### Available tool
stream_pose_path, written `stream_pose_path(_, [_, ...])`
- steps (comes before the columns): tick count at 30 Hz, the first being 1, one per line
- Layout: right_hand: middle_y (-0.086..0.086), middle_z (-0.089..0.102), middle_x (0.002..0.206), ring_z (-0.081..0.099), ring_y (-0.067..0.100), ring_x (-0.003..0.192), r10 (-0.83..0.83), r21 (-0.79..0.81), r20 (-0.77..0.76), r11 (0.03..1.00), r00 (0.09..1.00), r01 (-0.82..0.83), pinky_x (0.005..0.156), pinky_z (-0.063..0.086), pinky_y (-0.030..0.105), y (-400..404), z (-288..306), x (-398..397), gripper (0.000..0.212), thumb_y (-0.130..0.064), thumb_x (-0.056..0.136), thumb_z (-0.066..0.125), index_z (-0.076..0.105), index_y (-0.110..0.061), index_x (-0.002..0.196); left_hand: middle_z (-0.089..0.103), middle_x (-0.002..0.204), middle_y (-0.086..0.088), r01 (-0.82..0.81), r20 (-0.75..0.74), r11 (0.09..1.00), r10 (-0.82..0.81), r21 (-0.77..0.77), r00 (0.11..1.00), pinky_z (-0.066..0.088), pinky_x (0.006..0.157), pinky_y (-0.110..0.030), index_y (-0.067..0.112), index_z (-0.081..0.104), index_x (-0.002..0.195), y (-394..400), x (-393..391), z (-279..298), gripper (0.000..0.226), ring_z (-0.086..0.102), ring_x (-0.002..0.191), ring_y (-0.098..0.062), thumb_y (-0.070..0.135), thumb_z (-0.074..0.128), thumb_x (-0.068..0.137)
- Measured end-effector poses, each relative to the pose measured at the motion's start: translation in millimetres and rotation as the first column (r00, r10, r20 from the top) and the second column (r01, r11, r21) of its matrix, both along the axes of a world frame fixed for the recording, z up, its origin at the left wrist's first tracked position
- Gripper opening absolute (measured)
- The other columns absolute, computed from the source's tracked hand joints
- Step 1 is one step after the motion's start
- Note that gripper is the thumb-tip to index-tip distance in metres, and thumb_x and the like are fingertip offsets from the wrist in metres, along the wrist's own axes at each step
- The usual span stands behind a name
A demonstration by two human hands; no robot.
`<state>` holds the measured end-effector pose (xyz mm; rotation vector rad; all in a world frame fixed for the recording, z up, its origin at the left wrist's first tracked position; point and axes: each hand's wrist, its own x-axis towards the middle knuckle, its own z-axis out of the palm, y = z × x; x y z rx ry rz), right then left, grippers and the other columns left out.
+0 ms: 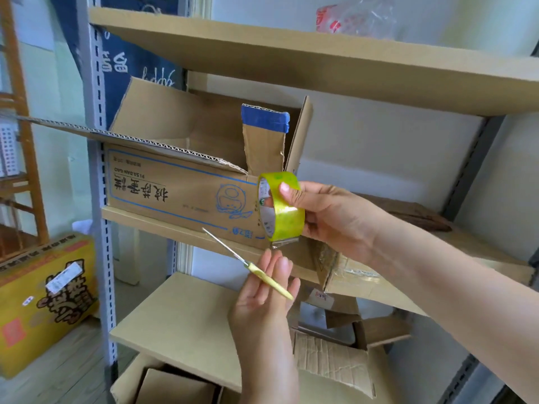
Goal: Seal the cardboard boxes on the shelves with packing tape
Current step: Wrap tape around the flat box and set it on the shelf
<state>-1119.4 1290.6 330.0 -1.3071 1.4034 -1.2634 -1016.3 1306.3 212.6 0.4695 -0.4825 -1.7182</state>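
Observation:
My right hand (335,220) grips a yellow-green roll of packing tape (281,208) in front of the middle shelf, thumb over its outer rim. A short loose end of tape hangs from the roll's bottom. Just below it, my left hand (265,290) holds yellow-handled scissors (248,265), blades pointing up and left, while its fingertips reach the tape end. Behind the roll, a long cardboard box (175,191) with blue print lies on the middle shelf (151,225), its flaps standing open. One upright flap carries blue tape (264,121).
Above is the top shelf (291,51) with a plastic bag (353,18). A lower shelf board (180,322) sits below, with open cardboard boxes (332,360) beside and under it. A yellow printed carton (43,298) stands on the floor at left, by the metal upright (100,199).

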Motion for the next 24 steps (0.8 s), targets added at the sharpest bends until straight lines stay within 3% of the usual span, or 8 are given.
stream_pose_path(4, [0.017,0.07,0.117,0.065,0.021,0.094,-0.101,-0.085,0.235,0.989,0.967,0.124,0.085,0.05,0.027,11.8,-24.4,13.8,0.048,-0.033,0.076,0.071,0.07,-0.003,0.114,0.077,0.102,-0.004,-0.043,-0.033,0.999,0.043,-0.001,0.999,0.06,0.075,-0.024,0.005,0.071,0.111,1.3,0.6,7.9,0.029,0.073,0.1,-0.019,0.014,0.073,0.084])
stream_pose_path(9, [0.015,0.069,0.108,0.065,0.015,0.077,-0.126,-0.149,0.507,0.962,0.852,0.231,0.057,0.051,0.017,21.1,-55.6,28.1,0.041,-0.029,0.087,0.066,0.067,-0.002,0.118,0.077,0.089,0.002,-0.103,0.081,0.994,0.099,0.044,0.992,0.053,0.078,-0.025,0.013,0.077,0.09,-16.0,5.1,-1.0,0.007,0.07,0.092,-0.015,0.009,0.076,0.085])
stream_pose_path(11, [0.012,0.068,0.106,0.065,0.014,0.078,-0.117,-0.172,0.569,0.951,0.814,0.257,0.061,0.051,0.017,23.5,-68.2,33.7,0.042,-0.03,0.082,0.067,0.068,-0.005,0.116,0.078,0.091,0.003,-0.124,0.15,0.992,0.119,0.02,0.981,0.052,0.081,-0.027,0.018,0.079,0.085,-20.8,9.1,-6.0,0.007,0.07,0.091,-0.014,0.011,0.078,0.083])
stream_pose_path(15, [0.011,0.069,0.111,0.063,0.017,0.091,-0.135,-0.184,0.644,0.928,0.753,0.323,0.086,0.045,0.024,26.4,-89.5,50.6,0.05,-0.03,0.077,0.069,0.067,-0.005,0.12,0.075,0.084,0.005,-0.176,0.285,0.984,0.174,-0.017,0.943,0.052,0.082,-0.03,0.019,0.08,0.086,-25.1,16.7,-13.9,0.009,0.066,0.081,-0.012,0.013,0.082,0.079])
stream_pose_path(17, [0.013,0.069,0.117,0.063,0.014,0.087,-0.126,-0.188,0.689,0.92,0.714,0.344,0.089,0.039,0.027,26.9,-99.6,57.3,0.048,-0.03,0.078,0.069,0.068,-0.007,0.12,0.074,0.078,0.006,-0.19,0.321,0.981,0.192,-0.04,0.927,0.051,0.077,-0.027,0.017,0.08,0.085,-26.9,21.0,-17.3,0.008,0.064,0.077,-0.01,0.012,0.082,0.079])
stream_pose_path(20, [0.016,0.064,0.13,0.061,0.016,0.097,-0.094,-0.166,0.764,0.927,0.638,0.336,0.088,0.038,0.027,30.0,-111.2,65.9,0.053,-0.028,0.08,0.067,0.063,-0.005,0.128,0.074,0.074,0.009,-0.196,0.397,0.974,0.225,-0.113,0.89,0.05,0.07,-0.02,0.018,0.078,0.078,-32.7,29.5,-24.7,0.008,0.063,0.073,-0.007,0.011,0.079,0.082])
stream_pose_path(22, [0.014,0.066,0.127,0.06,0.018,0.099,-0.092,-0.098,0.804,0.954,0.588,0.282,0.083,0.04,0.026,35.7,-117.4,65.8,0.053,-0.029,0.082,0.066,0.061,-0.004,0.129,0.075,0.075,0.009,-0.17,0.469,0.964,0.249,-0.204,0.848,0.048,0.065,-0.012,0.02,0.077,0.076,-39.9,37.6,-30.5,0.013,0.063,0.071,-0.004,0.011,0.076,0.085])
stream_pose_path(24, [0.01,0.068,0.116,0.062,0.018,0.096,-0.092,-0.007,0.834,0.984,0.545,0.176,0.085,0.042,0.029,44.3,-123.7,59.7,0.045,-0.04,0.086,0.066,0.067,-0.009,0.118,0.076,0.076,0.008,-0.085,0.56,0.944,0.259,-0.318,0.787,0.049,0.064,-0.012,0.022,0.076,0.077,-49.0,47.1,-34.5,0.016,0.065,0.072,-0.004,0.009,0.073,0.087])
